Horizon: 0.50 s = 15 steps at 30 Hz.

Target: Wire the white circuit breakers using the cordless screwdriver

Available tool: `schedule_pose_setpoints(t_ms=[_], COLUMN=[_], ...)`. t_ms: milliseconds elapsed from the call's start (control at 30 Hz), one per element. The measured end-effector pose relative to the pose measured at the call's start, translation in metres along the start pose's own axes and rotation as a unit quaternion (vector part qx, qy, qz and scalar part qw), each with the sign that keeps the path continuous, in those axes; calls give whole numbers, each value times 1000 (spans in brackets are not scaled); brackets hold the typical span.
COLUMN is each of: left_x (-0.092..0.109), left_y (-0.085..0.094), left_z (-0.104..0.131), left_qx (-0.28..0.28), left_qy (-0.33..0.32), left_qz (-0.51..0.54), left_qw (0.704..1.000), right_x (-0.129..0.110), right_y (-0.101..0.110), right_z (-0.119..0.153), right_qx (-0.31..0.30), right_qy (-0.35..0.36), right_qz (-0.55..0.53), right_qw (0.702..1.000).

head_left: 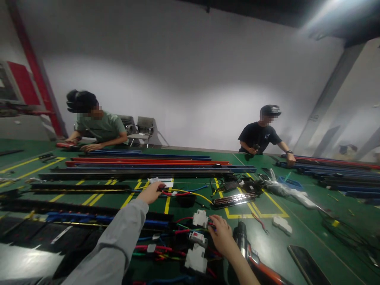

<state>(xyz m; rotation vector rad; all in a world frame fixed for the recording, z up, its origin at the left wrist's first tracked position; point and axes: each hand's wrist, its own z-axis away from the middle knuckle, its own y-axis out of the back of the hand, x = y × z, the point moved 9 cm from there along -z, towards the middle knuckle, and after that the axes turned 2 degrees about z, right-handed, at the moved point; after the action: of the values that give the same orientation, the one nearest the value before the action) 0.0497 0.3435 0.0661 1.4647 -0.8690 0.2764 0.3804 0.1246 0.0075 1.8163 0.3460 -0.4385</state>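
My left hand (150,192) reaches across the green table (297,253), fingers pinched at the end of a bundle of red, yellow and blue wires (190,193). The wires run right from there toward a slotted metal strip (236,200). Close to me, my right hand (222,233) is curled beside a white plastic housing (200,218), over coloured wires; its fingertips are partly hidden, and what they hold is too small to make out. A small white switch block (198,238) with a red mark and another white housing (196,258) lie left of that hand.
A cordless drill (251,253) lies right of my right hand, near a phone (308,264) and a white plastic piece (282,225). Long metal rails (148,163) cross the table. Two co-workers stand opposite; the left one (102,126) has a red power tool (67,145).
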Motion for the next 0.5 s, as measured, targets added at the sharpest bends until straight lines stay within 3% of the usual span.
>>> schedule_pose_setpoints(t_ms=[167, 300, 400, 500], left_x=[-74, -124, -140, -142], left_y=[47, 77, 87, 85], left_z=[25, 39, 37, 31], left_qx=[53, 33, 16, 10], left_qy=[86, 119, 118, 108], left_qz=[-108, -152, -165, -170], left_qw=[989, 981, 979, 979], right_x=[-1, 12, 21, 30], right_y=[12, 13, 5, -1], right_z=[23, 39, 45, 51], right_qx=[20, 58, 95, 143], right_qy=[29, 73, 126, 144], right_qz=[9, 18, 35, 49], right_qw=[999, 995, 987, 978])
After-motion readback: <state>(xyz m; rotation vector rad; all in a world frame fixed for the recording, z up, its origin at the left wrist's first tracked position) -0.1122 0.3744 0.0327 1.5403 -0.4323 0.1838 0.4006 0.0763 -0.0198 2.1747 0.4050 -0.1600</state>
